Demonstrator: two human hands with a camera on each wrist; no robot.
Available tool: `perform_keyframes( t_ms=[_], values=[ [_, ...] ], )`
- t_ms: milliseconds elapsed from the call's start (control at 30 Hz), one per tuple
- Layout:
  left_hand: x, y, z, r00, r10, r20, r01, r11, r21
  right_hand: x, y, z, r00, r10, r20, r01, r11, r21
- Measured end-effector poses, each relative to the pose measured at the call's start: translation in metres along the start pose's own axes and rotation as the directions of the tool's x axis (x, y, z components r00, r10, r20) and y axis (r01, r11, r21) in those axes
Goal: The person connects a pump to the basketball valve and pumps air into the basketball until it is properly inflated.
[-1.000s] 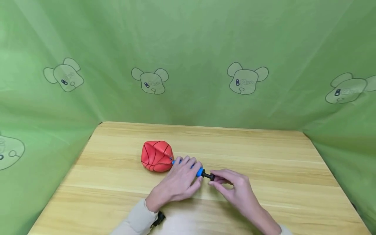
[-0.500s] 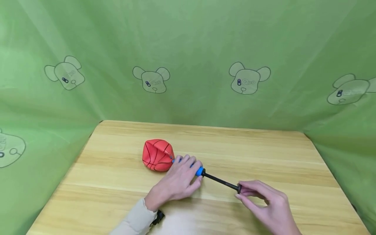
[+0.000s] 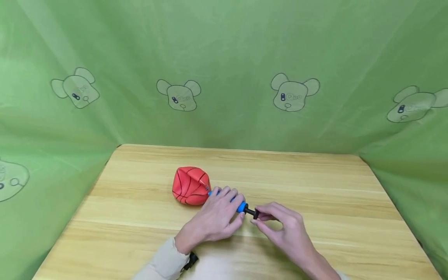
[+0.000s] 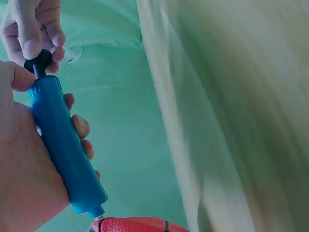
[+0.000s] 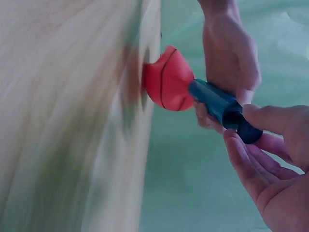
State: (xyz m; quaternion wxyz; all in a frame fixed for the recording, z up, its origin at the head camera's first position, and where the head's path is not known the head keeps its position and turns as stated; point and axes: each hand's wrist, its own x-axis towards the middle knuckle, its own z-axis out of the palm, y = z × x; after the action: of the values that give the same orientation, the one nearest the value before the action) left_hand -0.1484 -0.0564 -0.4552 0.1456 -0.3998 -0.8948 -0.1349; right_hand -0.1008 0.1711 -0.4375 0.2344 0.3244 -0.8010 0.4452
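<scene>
A blue hand pump lies in the grip of my left hand, its fingers curled round the barrel. The pump's nozzle end meets a crumpled, half-flat red ball with black basketball lines. At the other end, my right hand pinches the black pump handle between thumb and fingers. Only a short length of the black rod shows between handle and barrel. In the right wrist view the ball rests against the wooden table, dented on one side.
The wooden table stretches around both hands. A green cloth printed with bear faces hangs behind it and at both sides. A black strap piece sits at the left sleeve's cuff.
My right hand drew the handle far out to the right by half a second ago, then brought it back near the barrel. The left hand's grip stays, with ball and pump slightly further right.
</scene>
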Motion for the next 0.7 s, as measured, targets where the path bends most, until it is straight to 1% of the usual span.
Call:
perform_keyframes(
  t_ms=[133, 233, 333, 433, 600, 700],
  values=[
    [-0.001, -0.003, 0.0, 1.0, -0.005, -0.005, 0.005, 1.0, -0.007, -0.01, -0.005, -0.022, 0.999, -0.033, -0.041, 0.032, 0.999, -0.028],
    [-0.001, -0.004, -0.001, 1.0, -0.013, -0.006, 0.013, 1.0, -0.007, -0.019, -0.013, -0.042, 0.997, -0.039, -0.071, 0.036, 0.998, -0.045],
    [-0.001, -0.005, -0.002, 1.0, -0.016, 0.003, 0.016, 1.0, -0.012, -0.021, -0.017, -0.05, 0.995, -0.061, -0.079, 0.056, 0.996, -0.067],
    [-0.001, -0.005, -0.003, 1.0, -0.013, 0.012, 0.014, 1.0, -0.005, -0.018, -0.013, -0.043, 0.995, -0.066, -0.07, 0.061, 0.996, -0.069],
    [0.0, -0.003, -0.002, 1.0, -0.004, 0.012, 0.004, 1.0, 0.012, -0.006, -0.002, -0.016, 0.998, -0.046, -0.03, 0.045, 0.998, -0.048],
    [0.0, -0.002, 0.0, 1.0, 0.002, 0.007, -0.002, 1.0, 0.016, 0.0, 0.002, -0.002, 1.0, -0.018, 0.0, 0.018, 0.999, -0.031]
  ],
)
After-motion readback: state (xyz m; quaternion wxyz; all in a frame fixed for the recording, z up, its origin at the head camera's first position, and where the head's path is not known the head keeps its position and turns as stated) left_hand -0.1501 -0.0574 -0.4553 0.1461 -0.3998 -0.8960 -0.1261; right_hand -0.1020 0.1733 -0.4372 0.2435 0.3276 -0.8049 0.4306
